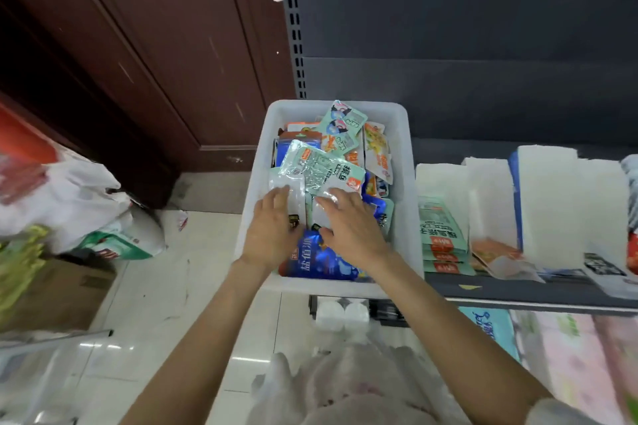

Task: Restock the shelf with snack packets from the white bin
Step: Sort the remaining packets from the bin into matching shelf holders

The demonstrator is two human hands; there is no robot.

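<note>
- Snack packets (321,169) still heap the white bin (402,203) at the shelf's (518,293) left end.
- Left hand (272,228) and right hand (352,224) lie flat-fingered on them, each grip wide, nothing lifted.
- Green packets (442,235) already shelved; most remain, I judge.

Dark shelf (518,291) carries white bin (404,183), green packets (440,235), white packs (545,203).

This is a small shop. On the right a dark metal shelf (518,290) with a slotted upright (293,28) carries rows of packaged goods (443,235), and a white bin (402,183) holds many snack packets (321,169). On the left, full plastic bags (79,197) and a cardboard box (58,293) stand on the tiled floor (155,304).
</note>
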